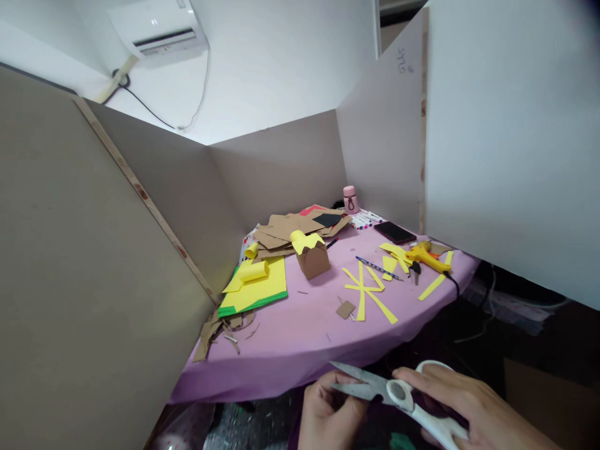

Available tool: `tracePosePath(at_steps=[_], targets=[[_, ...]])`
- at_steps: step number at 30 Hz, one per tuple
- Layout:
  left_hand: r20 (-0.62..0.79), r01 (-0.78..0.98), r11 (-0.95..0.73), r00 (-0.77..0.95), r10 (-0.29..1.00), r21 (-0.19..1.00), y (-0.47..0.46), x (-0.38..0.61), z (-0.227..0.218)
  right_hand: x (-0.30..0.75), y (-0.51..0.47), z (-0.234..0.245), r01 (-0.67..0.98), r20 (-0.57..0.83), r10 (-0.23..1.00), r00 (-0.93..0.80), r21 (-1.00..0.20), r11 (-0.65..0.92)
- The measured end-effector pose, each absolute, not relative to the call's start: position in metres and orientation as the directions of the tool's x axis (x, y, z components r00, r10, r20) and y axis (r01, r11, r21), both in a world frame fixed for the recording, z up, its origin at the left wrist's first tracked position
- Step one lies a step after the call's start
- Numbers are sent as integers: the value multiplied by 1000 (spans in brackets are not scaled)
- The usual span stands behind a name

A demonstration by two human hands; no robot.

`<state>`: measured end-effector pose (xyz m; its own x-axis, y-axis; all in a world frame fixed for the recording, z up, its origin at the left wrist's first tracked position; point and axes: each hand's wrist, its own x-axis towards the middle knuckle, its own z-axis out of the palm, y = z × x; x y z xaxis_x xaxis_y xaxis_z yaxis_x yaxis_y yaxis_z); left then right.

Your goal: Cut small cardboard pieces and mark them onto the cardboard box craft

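My right hand grips a pair of white-handled scissors in front of the table's near edge. Their blades are apart and point left, reaching over my left hand. The left fingers are pinched together; whatever is between them, if anything, is too small or hidden to make out. On the table ahead stands a small brown cardboard box with a notched top and yellow paper rising from it. Yellow paper strips lie to the right, near a small brown cardboard piece.
Yellow and green sheets lie left, beside cardboard scraps. Behind are stacked cardboard sheets, a pink flask and markers. A phone, a pencil and a yellow glue gun lie right. Panels enclose the table.
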<state>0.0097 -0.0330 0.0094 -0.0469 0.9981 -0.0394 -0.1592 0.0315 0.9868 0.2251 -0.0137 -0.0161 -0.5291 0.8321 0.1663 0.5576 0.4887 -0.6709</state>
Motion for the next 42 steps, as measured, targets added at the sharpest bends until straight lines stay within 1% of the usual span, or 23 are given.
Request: tracePosePath(at_steps=[2, 7, 15, 18, 20, 22, 24, 26, 32, 38, 42], targets=[[-51, -143, 44, -47, 998, 989, -33, 10, 12, 225, -13, -14, 552, 169, 830, -532, -673, 491], [-52, -98, 46, -55, 997, 994, -33, 12, 18, 225, -12, -11, 560, 125, 821, -557, -674, 482], [-92, 17, 93, -48, 995, 995, -34, 10, 26, 225, -13, -4, 513, 150, 817, -556, -712, 480], [-68, 29, 69, -20, 997, 997, -33, 8, 25, 225, -14, -3, 489, 142, 805, -576, -730, 478], [-64, -9, 64, 11, 998, 998, -32, 7, 22, 225, -14, -6, 475, 149, 807, -572, -741, 474], [-76, -101, 79, 27, 997, 992, -31, 6, 18, 225, -14, -11, 457, 165, 818, -551, -761, 461], [-87, -187, 90, 24, 996, 978, -31, 6, 15, 224, -13, -16, 433, 177, 827, -533, -783, 447], [-86, -223, 86, 10, 996, 971, -32, 8, 14, 223, -12, -19, 418, 174, 830, -529, -798, 434], [-137, -243, 134, 6, 991, 961, -35, 13, 18, 218, -13, -13, 419, 157, 830, -535, -804, 422], [-124, -206, 122, -1, 992, 971, -34, 12, 16, 220, -13, -21, 468, 104, 820, -563, -777, 420], [-100, -183, 104, 35, 994, 978, -34, 9, 15, 223, -14, -24, 484, 103, 815, -570, -759, 435]])
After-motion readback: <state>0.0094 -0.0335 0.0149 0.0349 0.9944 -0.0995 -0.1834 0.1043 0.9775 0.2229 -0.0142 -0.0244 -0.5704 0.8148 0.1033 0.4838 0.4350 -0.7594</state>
